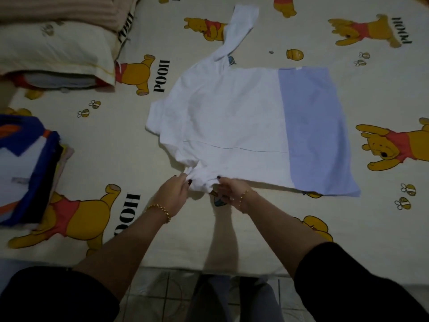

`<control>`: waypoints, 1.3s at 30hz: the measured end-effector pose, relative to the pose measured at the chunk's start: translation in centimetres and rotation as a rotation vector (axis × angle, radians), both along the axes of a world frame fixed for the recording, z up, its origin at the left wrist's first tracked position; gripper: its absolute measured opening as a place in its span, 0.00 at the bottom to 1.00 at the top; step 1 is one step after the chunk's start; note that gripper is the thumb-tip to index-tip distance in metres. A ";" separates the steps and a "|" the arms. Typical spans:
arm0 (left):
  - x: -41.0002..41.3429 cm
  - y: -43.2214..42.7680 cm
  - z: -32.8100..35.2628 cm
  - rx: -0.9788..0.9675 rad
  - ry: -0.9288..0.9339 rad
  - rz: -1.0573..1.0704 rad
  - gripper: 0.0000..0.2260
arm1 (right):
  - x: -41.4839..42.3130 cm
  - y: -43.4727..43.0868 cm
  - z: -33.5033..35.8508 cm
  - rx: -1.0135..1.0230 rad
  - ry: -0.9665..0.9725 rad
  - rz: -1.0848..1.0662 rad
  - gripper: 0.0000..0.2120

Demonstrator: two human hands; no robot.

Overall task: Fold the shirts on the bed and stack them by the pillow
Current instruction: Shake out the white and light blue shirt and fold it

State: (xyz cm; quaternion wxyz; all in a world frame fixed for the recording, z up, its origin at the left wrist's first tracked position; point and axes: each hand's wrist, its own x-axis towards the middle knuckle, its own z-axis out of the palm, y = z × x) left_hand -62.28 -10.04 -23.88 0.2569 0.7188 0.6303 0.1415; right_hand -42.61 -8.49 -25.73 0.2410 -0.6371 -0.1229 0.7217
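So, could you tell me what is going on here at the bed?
A person is folding a white and blue shirt spread flat on the bed. Both the left hand and right hand grip its bunched near sleeve, while the far sleeve lies stretched out, unfolded. A stack of folded clothes sits to the left, below the pillow.

Left of shirt (232, 117): folded stack (23, 170); bare sheet (111, 145) between.
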 end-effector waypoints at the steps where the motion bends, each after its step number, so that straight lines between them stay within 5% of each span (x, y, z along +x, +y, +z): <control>1: 0.2 0.0 0.7 -0.019 -0.055 0.058 0.10 | -0.1 0.3 0.8 0.011 0.039 -0.062 0.04; 5: 2.3 -0.4 3.4 -0.190 -0.342 0.318 0.14 | -0.7 -0.2 4.0 0.088 0.142 -0.291 0.13; 7: 3.8 -0.8 4.8 -0.333 -0.469 0.436 0.16 | -0.8 -0.9 5.0 0.082 0.153 -0.348 0.10; 14: 4.5 -7.8 3.9 -0.990 -0.704 0.602 0.26 | 1.2 -7.9 5.1 -0.086 0.071 0.266 0.32; 17: 4.6 -10.8 3.3 -0.964 -0.621 0.633 0.18 | 2.0 -11.7 4.3 -0.107 -0.041 0.401 0.33; 22: 5.3 -14.3 3.6 -0.834 -0.535 0.605 0.27 | 3.6 -16.0 4.6 0.140 -0.289 0.592 0.13; 27: 7.4 -15.5 4.8 -0.617 -0.371 0.596 0.36 | 4.3 -16.9 6.8 0.342 -0.316 0.506 0.08; 35: 7.4 -17.9 5.7 -0.618 -0.141 0.604 0.18 | 5.9 -19.1 7.8 0.153 -0.174 0.407 0.12; 39: 6.6 -19.6 5.1 -0.670 -0.339 0.676 0.09 | 6.8 -20.9 7.3 0.150 -0.274 0.474 0.10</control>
